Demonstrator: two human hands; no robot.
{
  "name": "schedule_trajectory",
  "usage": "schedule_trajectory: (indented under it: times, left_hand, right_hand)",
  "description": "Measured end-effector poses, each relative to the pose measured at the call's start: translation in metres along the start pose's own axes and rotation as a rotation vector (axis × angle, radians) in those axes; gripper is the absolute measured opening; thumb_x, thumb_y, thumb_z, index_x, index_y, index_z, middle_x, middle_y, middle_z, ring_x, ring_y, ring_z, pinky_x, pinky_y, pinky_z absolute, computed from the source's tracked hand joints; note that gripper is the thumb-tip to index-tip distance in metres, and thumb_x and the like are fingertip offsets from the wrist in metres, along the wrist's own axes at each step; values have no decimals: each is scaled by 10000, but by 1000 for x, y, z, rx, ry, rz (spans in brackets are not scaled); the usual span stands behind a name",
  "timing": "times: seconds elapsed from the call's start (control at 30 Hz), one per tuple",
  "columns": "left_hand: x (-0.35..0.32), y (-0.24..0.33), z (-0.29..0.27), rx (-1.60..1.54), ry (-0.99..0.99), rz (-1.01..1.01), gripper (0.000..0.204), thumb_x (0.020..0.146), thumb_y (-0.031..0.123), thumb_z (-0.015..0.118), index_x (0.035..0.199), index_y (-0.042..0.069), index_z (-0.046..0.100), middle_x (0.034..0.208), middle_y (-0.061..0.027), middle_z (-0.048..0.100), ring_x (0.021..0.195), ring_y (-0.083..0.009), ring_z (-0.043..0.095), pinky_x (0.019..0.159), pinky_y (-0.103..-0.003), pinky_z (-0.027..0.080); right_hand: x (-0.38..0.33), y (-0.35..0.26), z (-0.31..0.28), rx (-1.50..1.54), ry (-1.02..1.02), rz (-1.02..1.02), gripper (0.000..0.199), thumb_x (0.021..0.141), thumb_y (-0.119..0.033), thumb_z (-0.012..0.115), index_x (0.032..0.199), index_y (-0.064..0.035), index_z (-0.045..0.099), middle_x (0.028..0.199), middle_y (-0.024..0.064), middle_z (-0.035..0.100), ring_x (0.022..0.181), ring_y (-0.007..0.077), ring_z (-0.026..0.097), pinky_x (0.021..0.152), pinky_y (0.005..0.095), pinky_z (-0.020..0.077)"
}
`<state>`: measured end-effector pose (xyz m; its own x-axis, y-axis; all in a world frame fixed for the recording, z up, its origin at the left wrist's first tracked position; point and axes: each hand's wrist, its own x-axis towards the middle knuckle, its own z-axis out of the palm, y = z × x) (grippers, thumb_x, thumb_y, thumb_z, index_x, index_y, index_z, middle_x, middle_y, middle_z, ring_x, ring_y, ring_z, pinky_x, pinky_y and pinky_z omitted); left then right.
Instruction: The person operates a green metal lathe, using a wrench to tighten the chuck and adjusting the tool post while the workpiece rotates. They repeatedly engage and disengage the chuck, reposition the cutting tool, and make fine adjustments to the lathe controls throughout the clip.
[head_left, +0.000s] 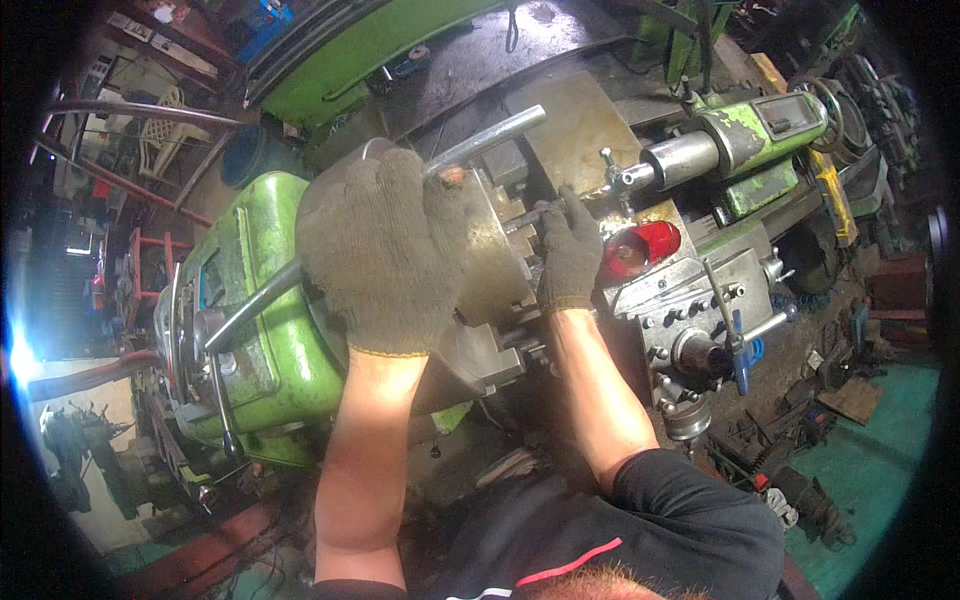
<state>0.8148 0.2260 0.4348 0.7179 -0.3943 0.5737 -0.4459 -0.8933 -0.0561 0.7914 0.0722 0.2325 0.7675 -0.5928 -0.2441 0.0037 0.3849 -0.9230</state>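
Both hands wear dark knitted work gloves. My left hand [385,255] is closed over a long metal bar [500,137], whose ends stick out on both sides of the glove. The bar lies across the front of a large lathe chuck [490,255], partly covered by that hand. My right hand [572,250] is at the chuck's jaws, its fingers closed on a thin metal rod [522,218] at the chuck's middle. The fingers hide part of the rod. Just right of that hand a drill chuck [630,180] sits in the tailstock [765,132].
The green headstock [285,310] with a long lever [222,405] stands at left. A red cup-like container [645,247] lies on the carriage by my right wrist. The tool post [700,350] and its handles are nearer me. A flat sheet [575,115] lies behind the chuck.
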Motion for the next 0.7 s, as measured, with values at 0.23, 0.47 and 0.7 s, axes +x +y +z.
schedule_trajectory:
  times: [0.23, 0.47, 0.7]
  left_hand:
    - [3, -1, 6, 38, 97, 31, 341, 1043, 410, 688, 905, 101, 642, 862, -135, 648, 799, -378, 681, 742, -542, 519]
    - [2, -1, 2, 52, 8, 1, 197, 1063, 316, 684, 1136, 137, 725, 961, -120, 697, 884, -377, 714, 766, -533, 514]
    - [4, 0, 7, 95, 94, 20, 262, 1034, 384, 703, 973, 131, 673, 896, -115, 661, 844, -367, 695, 768, -534, 520]
  right_hand:
    - [-6, -11, 2, -48, -1, 86, 434, 1106, -140, 650, 1509, 10, 705, 1050, 45, 756, 755, 96, 617, 669, 287, 536]
    - [-8, -6, -1, -40, -38, 66, 385, 1075, -142, 669, 1397, 41, 774, 1038, 74, 793, 792, 113, 664, 704, 297, 559]
    - [-2, 8, -8, -175, -63, -65, 387, 1053, -159, 673, 1351, 57, 794, 1039, 96, 820, 846, 137, 699, 776, 325, 570]
